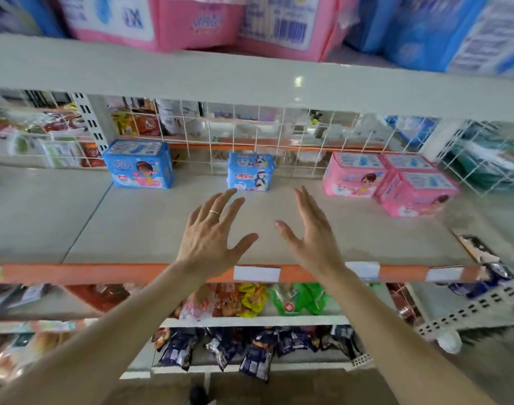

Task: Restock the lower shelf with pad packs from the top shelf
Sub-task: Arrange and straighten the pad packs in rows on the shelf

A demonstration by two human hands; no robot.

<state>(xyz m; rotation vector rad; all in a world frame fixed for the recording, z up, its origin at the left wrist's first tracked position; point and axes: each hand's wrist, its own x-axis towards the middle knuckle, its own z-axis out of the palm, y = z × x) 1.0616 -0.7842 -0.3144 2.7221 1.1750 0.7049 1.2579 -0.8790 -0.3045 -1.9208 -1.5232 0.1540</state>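
My left hand and my right hand hover over the lower shelf, fingers spread and straight, holding nothing. At the back of that shelf stand a blue pad pack on the left, a smaller blue pack just beyond my fingertips, and three pink packs grouped on the right. On the top shelf sit large pink pad packs and blue packs, partly cut off by the frame's upper edge.
A white wire grid backs the lower shelf, with goods behind it. An orange price rail with white labels runs along the shelf front. Below are snack bags and dark packets on further shelves.
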